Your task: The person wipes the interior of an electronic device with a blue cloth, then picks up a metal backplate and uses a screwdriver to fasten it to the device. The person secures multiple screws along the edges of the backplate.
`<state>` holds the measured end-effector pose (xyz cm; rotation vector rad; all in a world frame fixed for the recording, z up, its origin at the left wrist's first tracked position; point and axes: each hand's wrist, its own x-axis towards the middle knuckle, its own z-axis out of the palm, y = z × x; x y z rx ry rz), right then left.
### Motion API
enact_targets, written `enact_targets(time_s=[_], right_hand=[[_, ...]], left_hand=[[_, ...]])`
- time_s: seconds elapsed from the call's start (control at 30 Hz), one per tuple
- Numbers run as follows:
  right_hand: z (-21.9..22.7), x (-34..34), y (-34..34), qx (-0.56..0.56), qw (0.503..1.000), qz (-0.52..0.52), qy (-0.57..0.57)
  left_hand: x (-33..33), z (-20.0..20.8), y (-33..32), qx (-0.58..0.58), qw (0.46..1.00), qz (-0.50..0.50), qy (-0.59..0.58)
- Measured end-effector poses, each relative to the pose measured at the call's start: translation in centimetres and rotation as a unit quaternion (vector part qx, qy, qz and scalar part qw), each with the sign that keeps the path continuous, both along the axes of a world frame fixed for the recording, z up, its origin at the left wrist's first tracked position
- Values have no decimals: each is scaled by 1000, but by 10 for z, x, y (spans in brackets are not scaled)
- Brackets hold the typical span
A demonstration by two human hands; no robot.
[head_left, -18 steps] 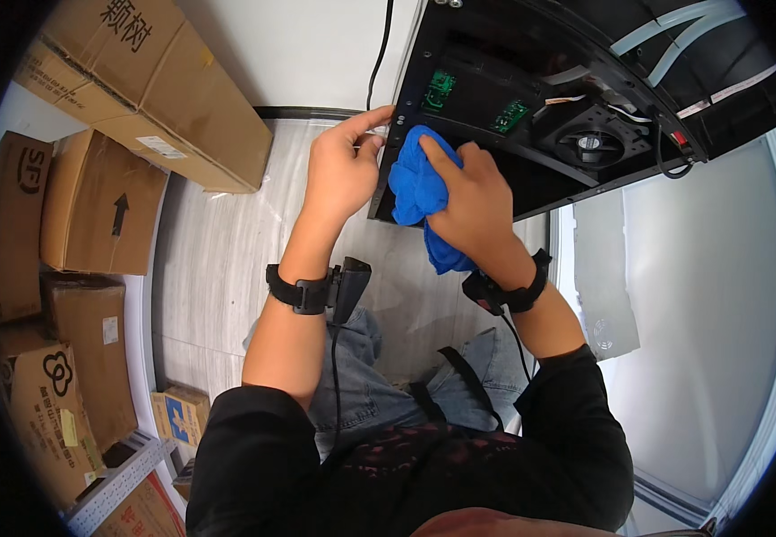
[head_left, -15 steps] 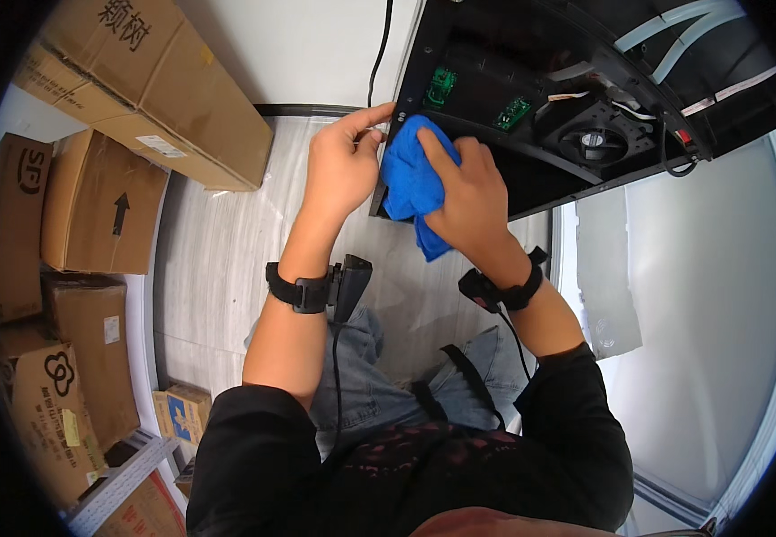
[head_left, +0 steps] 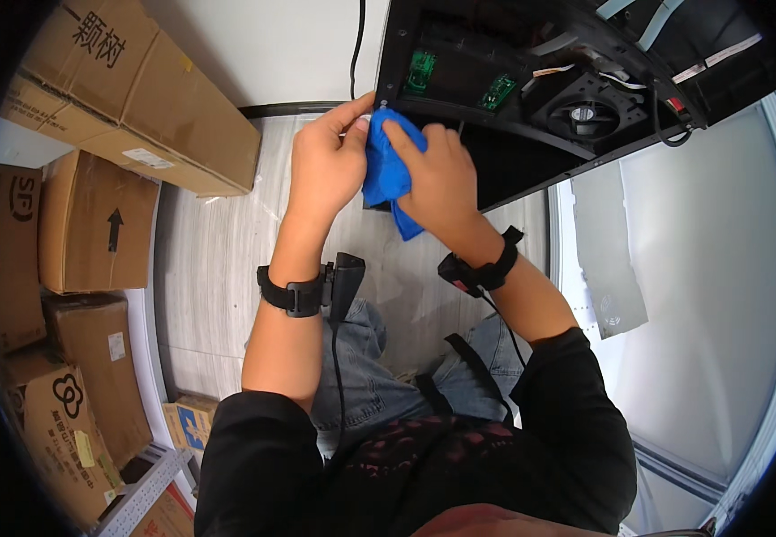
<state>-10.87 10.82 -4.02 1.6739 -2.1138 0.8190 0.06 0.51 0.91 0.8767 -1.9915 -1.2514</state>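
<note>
A crumpled blue cloth [head_left: 388, 166] is in my right hand [head_left: 442, 174], whose fingers press it against the left edge of an open black cabinet [head_left: 518, 161]. One end of the cloth hangs below the hand. My left hand [head_left: 327, 166] is at the same edge, just left of the cloth. Its forefinger reaches up onto the edge and its thumb is bent in close to the cloth; the other fingers are mostly hidden. Inside the cabinet are green circuit boards [head_left: 421, 72], a black fan [head_left: 582, 118] and pale cables [head_left: 665, 22].
Cardboard boxes [head_left: 101, 219] are stacked at the left, some on a white metal rack [head_left: 141, 488]. A tall carton [head_left: 182, 107] stands by the back wall. To the right is a pale glossy panel [head_left: 710, 268]. A black cable [head_left: 357, 54] hangs beside the cabinet.
Both hands and the cloth have shifted slightly left and up in the picture. The whole view has also moved a little, with the cabinet appearing farther left. The cloth is still held.
</note>
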Motion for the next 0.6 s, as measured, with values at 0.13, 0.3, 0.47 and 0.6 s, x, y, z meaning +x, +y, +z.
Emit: enact_targets(time_s=[0.13, 0.3, 0.47, 0.6], right_hand=[[-13, -3, -4, -5, 999, 8, 34], [-74, -6, -2, 92, 994, 21, 56], [-70, -8, -3, 40, 998, 37, 36], [-68, -17, -9, -2, 997, 43, 62]], left_hand=[[6, -9, 1, 4, 1000, -28, 12], [3, -7, -2, 45, 997, -52, 23], [7, -14, -6, 24, 995, -63, -71], [5, -26, -16, -17, 991, -68, -112]])
